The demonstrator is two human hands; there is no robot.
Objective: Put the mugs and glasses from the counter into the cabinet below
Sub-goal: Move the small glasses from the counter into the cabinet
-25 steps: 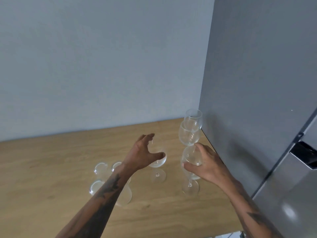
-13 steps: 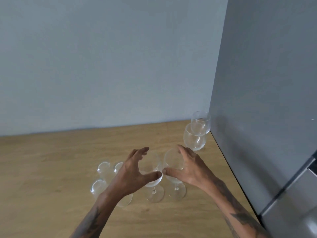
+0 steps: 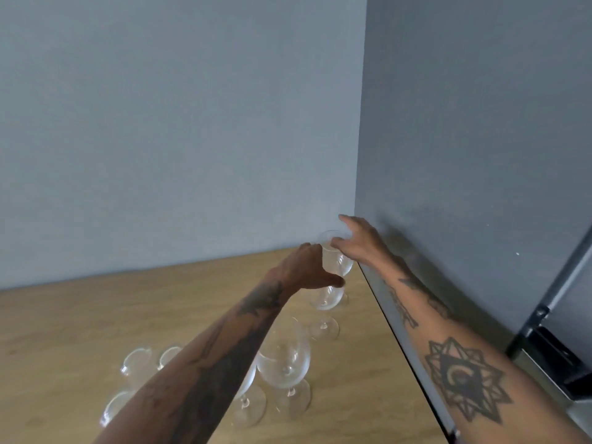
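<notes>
Several clear glasses stand on the wooden counter (image 3: 80, 331). In the far right corner are two wine glasses. My left hand (image 3: 304, 267) is curled around the top of the nearer corner glass (image 3: 326, 301), with the thumb across it. My right hand (image 3: 358, 241) hovers at the rim of the farther corner glass (image 3: 339, 262), fingers spread and thumb touching the glass. Closer to me stand a large wine glass (image 3: 285, 357) and a second one (image 3: 248, 398), partly hidden by my left forearm. The cabinet below is out of view.
A cluster of small stemless glasses (image 3: 137, 363) sits at the left of my left arm. A tall dark grey panel (image 3: 464, 155) bounds the counter on the right, with a black handle part (image 3: 551, 357) lower right. A grey wall closes the back.
Both hands have left the two near wine glasses standing side by side and have reached forward to the two glasses in the far right corner. The view has tilted up and moved closer.
</notes>
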